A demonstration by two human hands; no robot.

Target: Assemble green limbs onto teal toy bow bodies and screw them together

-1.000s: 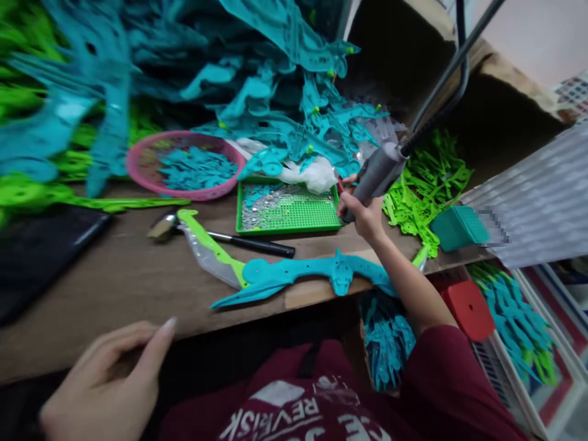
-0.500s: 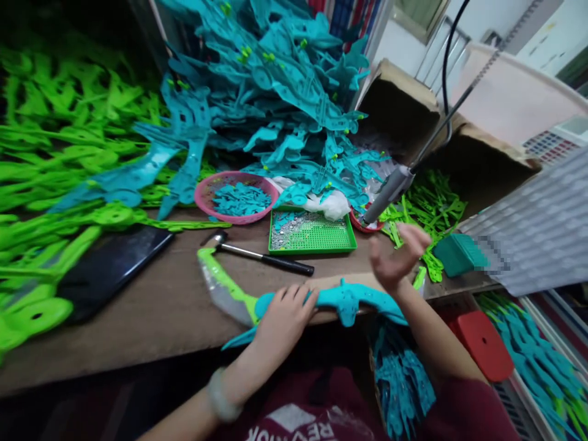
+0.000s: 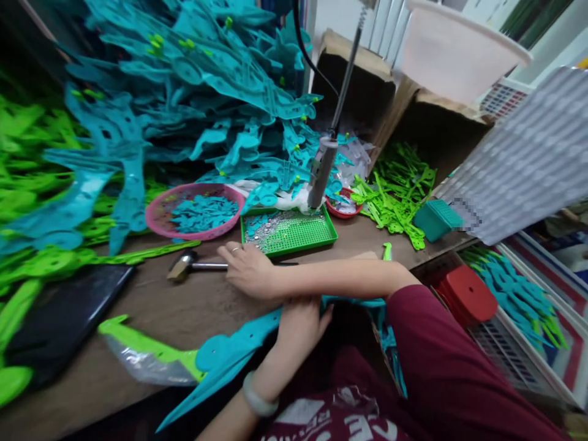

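Right hand (image 3: 250,269) now over hammer (image 3: 209,266), grip closure unclear; left grip (image 3: 298,327) closed around blue part (image 3: 241,343)

Surface (image 3: 160,297): matt wood. Long teal piece (image 3: 241,346): smooth plastic, slight sheen. Hammer (image 3: 209,266): shiny metal shaft. Tray (image 3: 315,233): perforated plastic. Black slab (image 3: 68,324): glossy. Box (image 3: 361,52): cardboard. Sleeve (image 3: 441,349): matt cloth.

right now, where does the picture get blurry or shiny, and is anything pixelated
Head view: lime-green parts at the far left look soft; in the head view, pale glints show on clear plastic along the lime strip; again in the head view, a small pixelated patch sits beside the teal basket.
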